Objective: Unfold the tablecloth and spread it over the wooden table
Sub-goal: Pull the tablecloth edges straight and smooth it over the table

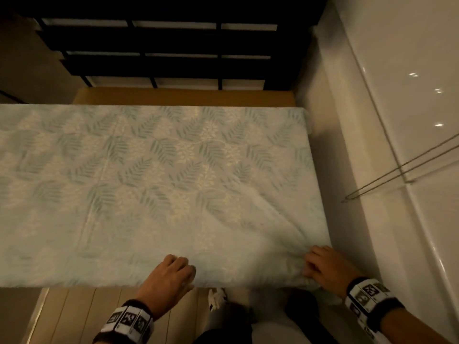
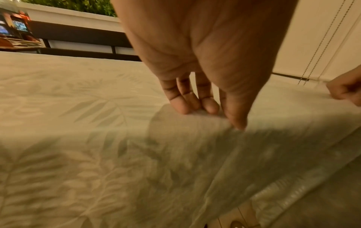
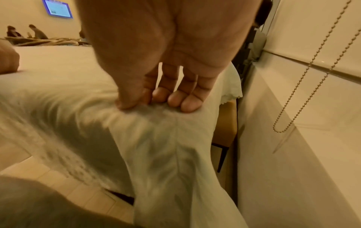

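A pale tablecloth with a green leaf print lies spread over the wooden table, of which only a bare strip shows along the far edge. My left hand is at the near edge, its fingers and thumb pinching a low ridge of cloth. My right hand grips the near right corner, where the fabric bunches into creases. In the right wrist view the thumb and fingers hold the cloth, which hangs down past the table's side.
A dark slatted frame stands just behind the table. A glossy white wall with a hanging bead chain runs close along the table's right side. Pale plank floor and my legs are below the near edge.
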The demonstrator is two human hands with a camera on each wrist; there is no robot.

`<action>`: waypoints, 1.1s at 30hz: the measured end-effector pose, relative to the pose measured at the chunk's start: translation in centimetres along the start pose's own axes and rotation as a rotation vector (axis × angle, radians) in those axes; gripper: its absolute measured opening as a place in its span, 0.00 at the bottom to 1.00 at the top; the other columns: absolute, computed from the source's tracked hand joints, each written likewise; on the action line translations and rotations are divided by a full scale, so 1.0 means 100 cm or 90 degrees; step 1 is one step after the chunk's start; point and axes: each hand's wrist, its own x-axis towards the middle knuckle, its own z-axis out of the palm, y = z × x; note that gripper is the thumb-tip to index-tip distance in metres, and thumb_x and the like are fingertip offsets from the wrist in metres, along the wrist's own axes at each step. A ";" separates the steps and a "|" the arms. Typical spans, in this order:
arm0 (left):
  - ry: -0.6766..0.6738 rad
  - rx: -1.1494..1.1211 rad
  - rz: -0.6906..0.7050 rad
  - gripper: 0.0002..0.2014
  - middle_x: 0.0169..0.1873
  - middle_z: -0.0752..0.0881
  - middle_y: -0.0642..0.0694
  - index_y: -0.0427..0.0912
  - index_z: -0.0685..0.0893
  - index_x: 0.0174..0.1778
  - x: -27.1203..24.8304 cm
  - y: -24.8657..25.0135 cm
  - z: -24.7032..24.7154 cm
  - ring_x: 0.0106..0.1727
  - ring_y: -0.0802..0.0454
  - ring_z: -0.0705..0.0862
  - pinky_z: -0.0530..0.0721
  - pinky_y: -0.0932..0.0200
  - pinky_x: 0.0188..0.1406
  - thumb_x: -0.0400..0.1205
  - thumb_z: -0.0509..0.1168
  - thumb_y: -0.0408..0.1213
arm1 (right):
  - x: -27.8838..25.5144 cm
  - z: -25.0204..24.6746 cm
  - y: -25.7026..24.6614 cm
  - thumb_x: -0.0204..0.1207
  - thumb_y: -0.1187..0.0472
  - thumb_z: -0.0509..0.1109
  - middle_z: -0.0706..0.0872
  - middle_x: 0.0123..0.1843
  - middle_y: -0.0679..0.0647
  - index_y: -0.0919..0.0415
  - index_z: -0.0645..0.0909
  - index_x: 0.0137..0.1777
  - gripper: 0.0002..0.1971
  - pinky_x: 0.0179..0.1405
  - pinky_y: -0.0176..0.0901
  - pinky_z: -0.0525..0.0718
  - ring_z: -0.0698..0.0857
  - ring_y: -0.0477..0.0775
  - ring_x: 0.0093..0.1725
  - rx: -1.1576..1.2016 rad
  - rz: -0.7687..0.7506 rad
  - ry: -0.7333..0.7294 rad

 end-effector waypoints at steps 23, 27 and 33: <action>0.034 -0.022 0.034 0.22 0.57 0.96 0.50 0.67 0.88 0.63 0.176 0.209 0.004 0.44 0.42 0.96 0.94 0.46 0.40 0.90 0.48 0.51 | 0.399 -0.264 0.187 0.78 0.45 0.72 0.77 0.74 0.61 0.55 0.81 0.67 0.21 0.67 0.51 0.79 0.81 0.63 0.68 0.106 0.099 0.221; 0.049 -0.011 0.011 0.22 0.54 0.96 0.52 0.67 0.89 0.61 0.177 0.214 0.012 0.42 0.45 0.97 0.95 0.46 0.38 0.90 0.49 0.46 | 0.425 -0.272 0.200 0.78 0.55 0.75 0.86 0.40 0.47 0.63 0.86 0.48 0.10 0.32 0.18 0.75 0.82 0.31 0.34 0.192 0.055 0.270; 0.018 -0.010 -0.008 0.22 0.66 0.92 0.47 0.60 0.81 0.71 0.186 0.221 0.002 0.61 0.37 0.88 0.78 0.45 0.60 0.92 0.44 0.51 | 0.441 -0.286 0.208 0.77 0.58 0.76 0.83 0.36 0.45 0.60 0.85 0.45 0.06 0.26 0.13 0.72 0.78 0.27 0.30 0.198 0.034 0.277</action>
